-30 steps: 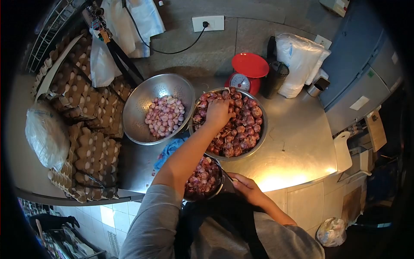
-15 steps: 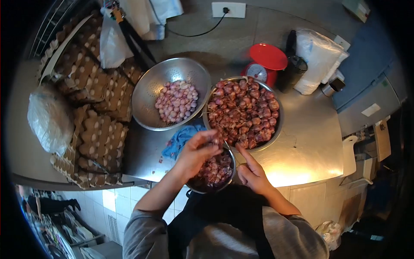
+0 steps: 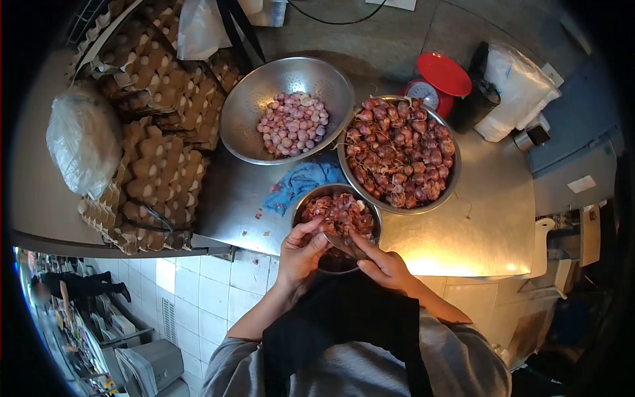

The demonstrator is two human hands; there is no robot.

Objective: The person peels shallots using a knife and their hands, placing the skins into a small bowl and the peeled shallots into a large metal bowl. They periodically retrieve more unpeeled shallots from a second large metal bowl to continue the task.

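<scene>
My left hand (image 3: 301, 257) is closed in a pinch on a shallot, mostly hidden by the fingers, above a small metal bowl (image 3: 378, 228). My right hand (image 3: 387, 266) grips a small knife (image 3: 345, 246), its blade against the left fingertips. Reddish shallot skins (image 3: 340, 206) fill much of the small bowl. Just behind it, a larger metal bowl (image 3: 456, 184) is heaped with unpeeled shallots (image 3: 400, 152). To the left, peeled pinkish shallots (image 3: 294, 124) lie in a metal colander (image 3: 238, 126).
A crumpled blue cloth (image 3: 301, 182) lies on the steel table (image 3: 489, 225) left of the small bowl. Stacked egg trays (image 3: 159, 172) and a plastic bag (image 3: 83, 142) stand at the left. Behind the large bowl are a red scale (image 3: 444, 74) and a white plastic package (image 3: 516, 89).
My left hand has come down from above the small bowl and now meets the knife in my right hand. The view has shifted, so the table things appear farther right and higher.
</scene>
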